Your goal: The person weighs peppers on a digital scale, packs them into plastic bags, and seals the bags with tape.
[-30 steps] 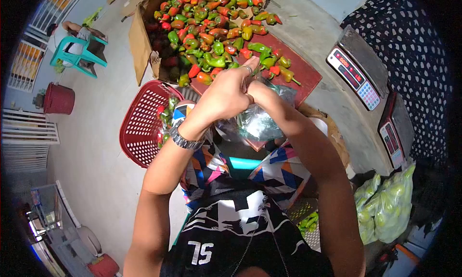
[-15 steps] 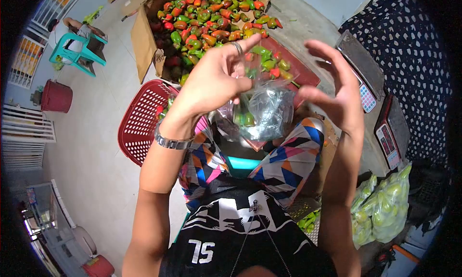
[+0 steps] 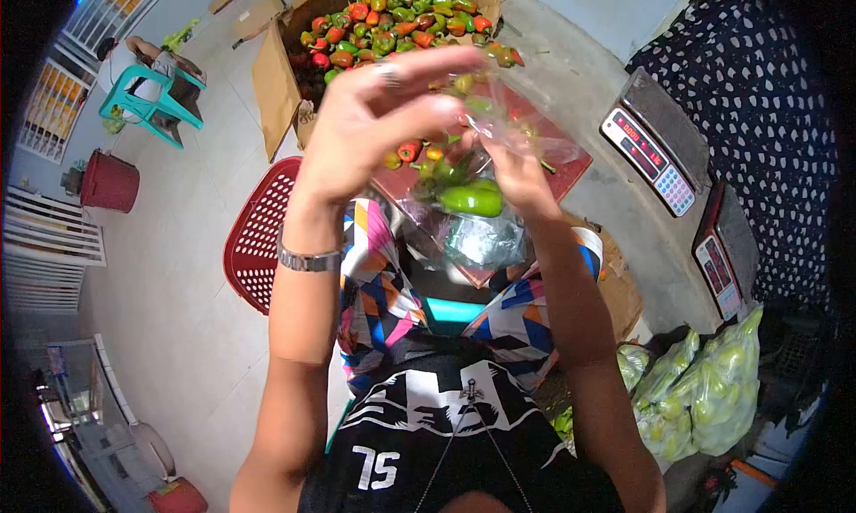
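Observation:
My left hand (image 3: 361,130) is raised over the red board, its fingers spread apart and slightly blurred, beside the mouth of a clear plastic bag (image 3: 535,143). My right hand (image 3: 517,170) has its fingers closed on the bag's edge. Below the hands a large green pepper (image 3: 473,199) shows through or against clear plastic. More bagged plastic (image 3: 486,241) lies shiny near the board's front corner. Several red and green peppers (image 3: 410,151) are on the red board (image 3: 566,170), partly hidden by my hands.
A cardboard box (image 3: 276,94) of mixed peppers is at the top. A red basket (image 3: 259,237) stands left. Two scales (image 3: 646,156) are on the right, with bagged green vegetables (image 3: 727,388) below. A person (image 3: 165,63) sits on a green chair (image 3: 134,98) at the upper left.
My right hand, apart from the bag half a second ago, has come in and closed on its edge. My left hand has moved slightly left and opened. The green pepper shows more clearly.

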A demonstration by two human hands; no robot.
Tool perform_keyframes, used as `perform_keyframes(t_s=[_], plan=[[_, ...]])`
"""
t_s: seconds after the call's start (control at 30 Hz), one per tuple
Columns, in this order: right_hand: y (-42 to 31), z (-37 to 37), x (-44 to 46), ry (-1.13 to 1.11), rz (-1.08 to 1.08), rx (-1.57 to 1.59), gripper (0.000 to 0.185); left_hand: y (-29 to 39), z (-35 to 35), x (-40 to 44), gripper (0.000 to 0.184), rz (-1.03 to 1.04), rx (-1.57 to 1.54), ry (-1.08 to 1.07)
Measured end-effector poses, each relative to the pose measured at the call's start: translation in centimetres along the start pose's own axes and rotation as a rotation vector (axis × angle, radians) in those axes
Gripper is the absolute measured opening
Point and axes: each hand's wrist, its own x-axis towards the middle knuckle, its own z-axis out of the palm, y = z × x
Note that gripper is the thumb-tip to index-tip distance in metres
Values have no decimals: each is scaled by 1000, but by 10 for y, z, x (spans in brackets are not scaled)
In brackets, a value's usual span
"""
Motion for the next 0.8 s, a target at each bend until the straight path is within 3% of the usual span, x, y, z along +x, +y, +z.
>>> perform_keyframes(t_s=[0.1, 0.17, 0.23, 0.27, 0.3, 0.4, 0.47, 0.57, 0.6, 0.7, 0.73, 0.8], plan=[[-41, -1, 5, -233, 169, 293, 49, -60, -44, -7, 70, -2, 4, 143], [-41, 10, 9, -241, 92, 337, 46, -107, -52, -18, 91, -157, 16, -39], [-42, 21, 11, -278, 46, 420, 46, -118, -30, -24, 85, -345, -59, -250], [-48, 28, 10, -266, 54, 405, 43, -136, -27, -22, 65, -376, 214, -233], [-50, 27, 9, -280, 95, 378, 43, -137, -16, -21, 49, -392, -110, -204], [-58, 25, 15, -296, 115, 364, 39, -149, -5, -18, 34, -315, -169, -254], [-68, 22, 15, -220, 166, 423, 38, -144, -7, -20, 26, -414, -43, -310], [-86, 28, 15, -127, 269, 553, 43, -128, -3, -19, 21, -380, -36, -384], [-90, 28, 15, -137, 302, 599, 45, -132, -10, -17, 46, -398, -17, -446], [-89, 31, 13, -129, 332, 666, 49, -134, -18, -12, 51, -170, 145, -595], [-88, 33, 13, -124, 329, 677, 50, -131, -16, -11, 35, -192, 73, -544], [-84, 40, 14, -135, 324, 562, 50, -121, 1, -14, 38, -304, -130, -337]])
